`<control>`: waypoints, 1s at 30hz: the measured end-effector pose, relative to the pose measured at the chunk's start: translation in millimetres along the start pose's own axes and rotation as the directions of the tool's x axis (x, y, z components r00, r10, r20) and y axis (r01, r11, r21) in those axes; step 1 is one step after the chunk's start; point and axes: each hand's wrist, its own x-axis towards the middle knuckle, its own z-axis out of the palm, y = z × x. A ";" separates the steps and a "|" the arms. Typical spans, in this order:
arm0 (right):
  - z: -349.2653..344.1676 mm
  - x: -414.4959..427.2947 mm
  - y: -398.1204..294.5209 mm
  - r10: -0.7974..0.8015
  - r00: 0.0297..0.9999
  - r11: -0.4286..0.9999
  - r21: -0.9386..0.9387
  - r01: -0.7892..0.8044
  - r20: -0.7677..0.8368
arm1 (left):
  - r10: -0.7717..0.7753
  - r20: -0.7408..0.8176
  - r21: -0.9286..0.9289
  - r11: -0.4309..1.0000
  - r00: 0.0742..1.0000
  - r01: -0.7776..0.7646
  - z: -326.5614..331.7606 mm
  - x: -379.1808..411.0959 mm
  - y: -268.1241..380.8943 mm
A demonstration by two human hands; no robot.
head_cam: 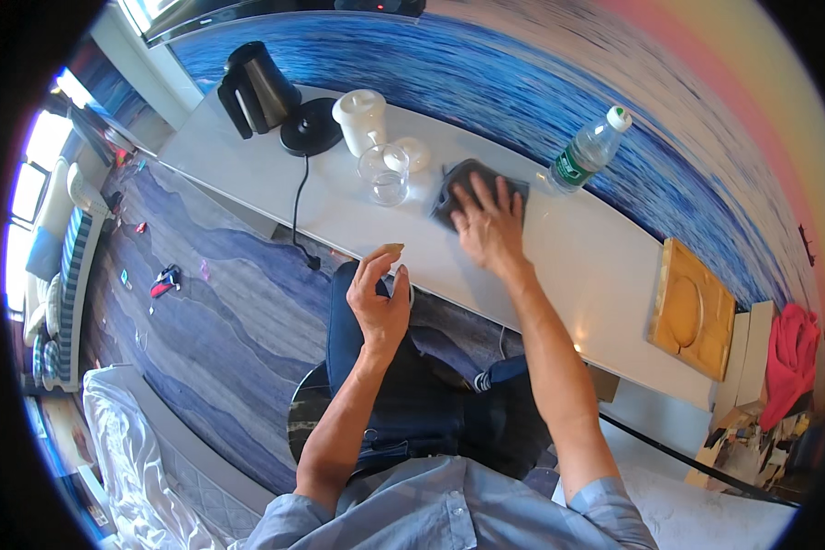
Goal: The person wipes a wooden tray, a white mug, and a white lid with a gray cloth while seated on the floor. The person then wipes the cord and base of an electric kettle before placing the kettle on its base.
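My right hand lies spread flat on a folded dark grey cloth, pressing it to the white tabletop. In front of the table's near edge, my left hand is raised with fingers curved and apart, holding nothing. Left of the cloth stand a clear glass, a small white lid or dish and a white lidded ceramic cup. A clear plastic bottle with a green label and white cap stands right of the cloth, near the wall.
At the table's left, a steel and black electric kettle stands beside its black base, whose cord hangs over the edge. A wooden tray lies at the right end. A black chair is below me; small litter lies on the floor.
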 end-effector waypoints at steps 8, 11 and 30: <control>6.6 76.6 20.7 0.290 0.957 0.950 -0.120 -0.288 -0.002 | -0.093 -0.044 0.067 0.993 0.995 0.096 -17.8 27.8 -4.0; 19.0 73.7 23.3 0.104 0.994 0.992 -0.067 -0.105 -0.011 | -0.122 -0.056 0.068 0.990 0.991 0.126 -15.6 35.8 -7.8; -27.1 -58.7 43.3 0.207 0.976 0.974 -0.085 -0.212 -0.066 | -0.110 -0.149 -0.066 0.993 0.983 0.101 -22.2 90.8 -40.4</control>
